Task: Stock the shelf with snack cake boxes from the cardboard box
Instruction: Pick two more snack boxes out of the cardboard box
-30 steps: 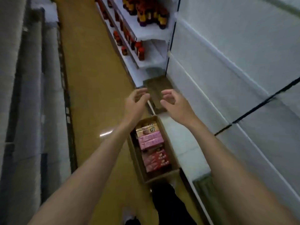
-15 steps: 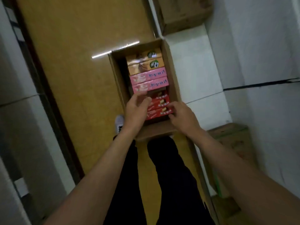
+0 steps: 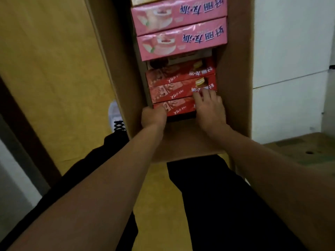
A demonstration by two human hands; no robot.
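Both hands are reaching into the near end of the open cardboard box [image 3: 233,69]. The left hand [image 3: 154,115] is curling its fingers down over the left end of the nearest red snack cake box [image 3: 179,108], its fingertips hidden behind that end, so it seems to be gripping it, though how firmly cannot be told. The right hand [image 3: 210,107] is lying over the right end of the same red box, with its fingers spread and bent loosely and reaching onto the second red snack cake box [image 3: 181,91] just behind it; whether they are hooking an edge or only resting on top cannot be told.

Three red boxes are standing on edge in a row at the near end of the carton, touching one another, the third red snack cake box [image 3: 179,77] farthest from the hands. Behind them a dark packet [image 3: 181,60] is showing in a narrow gap. Further back, two pink snack cake boxes [image 3: 181,24] are sitting higher, side by side, filling the width of the carton up to the far end in view.

The carton is standing on a yellow floor [image 3: 54,69], against a white shelf base [image 3: 290,69] on its right. The person's dark trousers [image 3: 217,205] and a white shoe [image 3: 115,115] are showing at the carton's near left corner. Another brown carton [image 3: 308,151] is lying to the right.
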